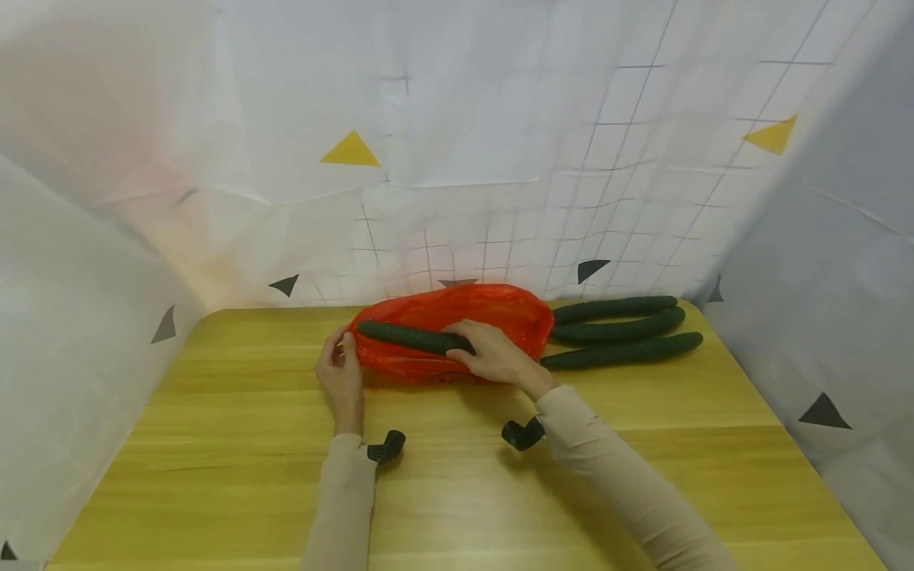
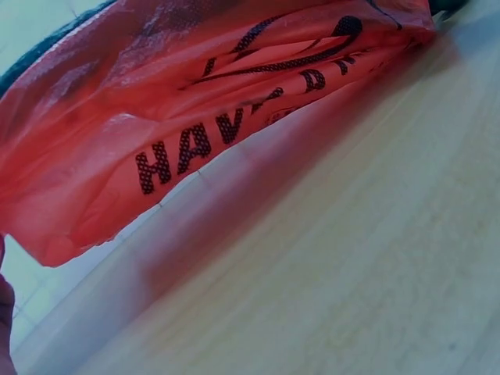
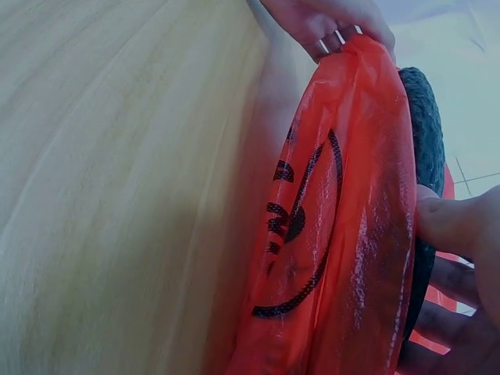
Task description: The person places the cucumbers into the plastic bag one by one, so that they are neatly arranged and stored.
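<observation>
A red plastic bag [image 1: 500, 305] with black print lies near the back of the table. My left hand [image 1: 341, 377] pinches its left end; the right wrist view shows those fingers curled at the bag's corner. My right hand [image 1: 493, 353] grips a dark green cucumber [image 1: 403, 335] by its right end, thumb on the near side. The cucumber lies lengthwise at the bag's opening, behind the near plastic edge. In the left wrist view the bag's printed side [image 2: 195, 148] fills the upper part, and only a sliver of the left hand shows.
Three more cucumbers [image 1: 621, 351] lie side by side at the bag's right, their left ends close to it. Below is a wooden table [image 1: 236, 460], with a white sheet wall [image 1: 485, 182] right behind it. A black device sits at each wrist.
</observation>
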`<state>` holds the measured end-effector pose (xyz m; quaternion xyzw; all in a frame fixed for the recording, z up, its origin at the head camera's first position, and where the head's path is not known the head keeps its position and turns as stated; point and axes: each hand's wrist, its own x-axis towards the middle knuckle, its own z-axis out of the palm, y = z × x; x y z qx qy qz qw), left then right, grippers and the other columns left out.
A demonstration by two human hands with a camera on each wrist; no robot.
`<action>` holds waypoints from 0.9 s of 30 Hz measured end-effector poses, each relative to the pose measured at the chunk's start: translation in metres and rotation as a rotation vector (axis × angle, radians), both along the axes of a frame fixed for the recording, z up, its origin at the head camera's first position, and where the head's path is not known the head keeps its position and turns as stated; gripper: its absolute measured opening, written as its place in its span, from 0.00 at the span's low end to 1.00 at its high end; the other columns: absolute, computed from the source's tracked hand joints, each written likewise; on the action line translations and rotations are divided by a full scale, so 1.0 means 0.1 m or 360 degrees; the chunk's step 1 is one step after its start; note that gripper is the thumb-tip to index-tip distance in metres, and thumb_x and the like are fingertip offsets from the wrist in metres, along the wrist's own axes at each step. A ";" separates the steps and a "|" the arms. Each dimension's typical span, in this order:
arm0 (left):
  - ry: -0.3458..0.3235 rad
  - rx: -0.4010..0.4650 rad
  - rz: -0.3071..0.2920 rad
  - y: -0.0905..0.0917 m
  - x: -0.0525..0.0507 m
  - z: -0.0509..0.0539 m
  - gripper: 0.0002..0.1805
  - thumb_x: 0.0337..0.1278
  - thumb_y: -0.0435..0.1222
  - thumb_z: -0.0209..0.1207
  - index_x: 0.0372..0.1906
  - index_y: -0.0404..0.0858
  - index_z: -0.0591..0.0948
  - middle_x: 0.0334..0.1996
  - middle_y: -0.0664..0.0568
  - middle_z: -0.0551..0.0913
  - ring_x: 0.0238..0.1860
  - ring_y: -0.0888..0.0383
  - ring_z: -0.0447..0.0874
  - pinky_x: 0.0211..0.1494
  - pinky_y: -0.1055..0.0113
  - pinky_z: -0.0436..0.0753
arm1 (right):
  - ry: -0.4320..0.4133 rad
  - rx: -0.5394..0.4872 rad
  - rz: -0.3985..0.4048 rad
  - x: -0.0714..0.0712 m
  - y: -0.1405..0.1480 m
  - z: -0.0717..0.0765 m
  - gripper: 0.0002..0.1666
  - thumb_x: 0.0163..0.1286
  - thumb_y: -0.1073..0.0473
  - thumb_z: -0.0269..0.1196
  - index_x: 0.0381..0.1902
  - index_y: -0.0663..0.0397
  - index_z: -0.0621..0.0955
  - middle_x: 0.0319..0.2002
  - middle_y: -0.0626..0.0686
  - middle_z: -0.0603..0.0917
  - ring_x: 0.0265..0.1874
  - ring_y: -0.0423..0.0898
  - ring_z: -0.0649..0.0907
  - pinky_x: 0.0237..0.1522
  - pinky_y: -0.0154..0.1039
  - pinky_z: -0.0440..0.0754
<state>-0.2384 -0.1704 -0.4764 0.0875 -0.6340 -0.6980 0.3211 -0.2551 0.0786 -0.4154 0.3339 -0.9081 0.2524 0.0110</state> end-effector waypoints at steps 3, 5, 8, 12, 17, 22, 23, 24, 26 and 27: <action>0.0025 -0.0024 0.0034 0.00 0.00 0.00 0.13 0.62 0.33 0.57 0.47 0.29 0.82 0.36 0.58 0.81 0.31 0.65 0.74 0.34 0.79 0.74 | -0.0018 0.0004 0.0002 -0.02 0.00 -0.01 0.22 0.67 0.53 0.61 0.57 0.54 0.76 0.53 0.52 0.81 0.52 0.48 0.79 0.59 0.45 0.74; 0.0048 -0.0030 0.0055 0.00 0.01 0.00 0.13 0.62 0.32 0.57 0.47 0.29 0.82 0.37 0.58 0.82 0.32 0.66 0.75 0.35 0.79 0.75 | -0.0027 0.0003 0.0010 -0.03 -0.01 -0.03 0.22 0.67 0.53 0.61 0.57 0.54 0.76 0.53 0.52 0.81 0.53 0.48 0.79 0.59 0.45 0.74; 0.0085 -0.0025 0.0062 0.00 0.01 0.01 0.13 0.62 0.32 0.57 0.48 0.29 0.82 0.40 0.51 0.83 0.34 0.66 0.77 0.36 0.80 0.76 | -0.0047 0.0009 0.0013 -0.04 -0.02 -0.05 0.22 0.67 0.52 0.61 0.57 0.53 0.76 0.53 0.51 0.81 0.53 0.47 0.79 0.59 0.45 0.74; 0.0113 0.0007 0.0038 0.01 0.01 0.00 0.14 0.62 0.33 0.57 0.48 0.29 0.82 0.43 0.42 0.83 0.35 0.65 0.78 0.38 0.80 0.77 | -0.0084 0.0047 0.0009 -0.05 -0.02 -0.07 0.22 0.67 0.51 0.61 0.57 0.51 0.76 0.53 0.50 0.81 0.54 0.47 0.78 0.60 0.45 0.73; 0.0117 0.0009 0.0027 0.02 0.00 0.00 0.14 0.62 0.33 0.57 0.48 0.29 0.82 0.44 0.39 0.82 0.36 0.64 0.78 0.37 0.79 0.76 | -0.0097 0.0071 0.0000 -0.06 -0.01 -0.08 0.22 0.67 0.50 0.60 0.57 0.50 0.76 0.54 0.49 0.81 0.55 0.46 0.78 0.60 0.46 0.73; 0.0158 -0.0039 0.0073 0.02 0.00 0.00 0.13 0.61 0.33 0.57 0.47 0.29 0.82 0.43 0.40 0.83 0.34 0.65 0.77 0.35 0.79 0.76 | -0.0083 0.0080 -0.0008 -0.07 -0.02 -0.09 0.22 0.67 0.51 0.60 0.57 0.51 0.76 0.53 0.50 0.81 0.54 0.47 0.78 0.59 0.46 0.74; 0.0170 -0.0050 0.0082 0.03 0.00 0.00 0.13 0.61 0.33 0.58 0.47 0.29 0.82 0.42 0.40 0.83 0.34 0.65 0.78 0.35 0.79 0.76 | -0.0081 0.0081 -0.0009 -0.07 -0.03 -0.10 0.22 0.67 0.51 0.60 0.57 0.52 0.76 0.53 0.50 0.81 0.54 0.47 0.79 0.59 0.46 0.74; 0.0178 -0.0055 0.0088 0.03 0.00 -0.01 0.13 0.61 0.33 0.58 0.47 0.29 0.82 0.42 0.39 0.83 0.34 0.65 0.78 0.35 0.79 0.76 | -0.0077 0.0086 -0.0008 -0.08 -0.03 -0.10 0.22 0.67 0.51 0.60 0.57 0.52 0.76 0.53 0.51 0.81 0.53 0.47 0.79 0.58 0.46 0.74; 0.0194 -0.0060 0.0091 0.03 0.00 -0.01 0.13 0.61 0.33 0.58 0.47 0.29 0.82 0.43 0.39 0.83 0.35 0.65 0.78 0.36 0.79 0.76 | -0.0078 0.0096 -0.0002 -0.09 -0.04 -0.12 0.22 0.67 0.51 0.60 0.57 0.53 0.77 0.52 0.51 0.81 0.52 0.47 0.79 0.57 0.46 0.75; 0.0196 -0.0059 0.0085 0.03 0.00 -0.01 0.13 0.61 0.33 0.58 0.47 0.29 0.82 0.43 0.38 0.83 0.35 0.64 0.78 0.36 0.79 0.76 | -0.0077 0.0108 0.0003 -0.09 -0.05 -0.13 0.22 0.67 0.51 0.60 0.57 0.52 0.77 0.52 0.51 0.81 0.52 0.47 0.79 0.57 0.45 0.75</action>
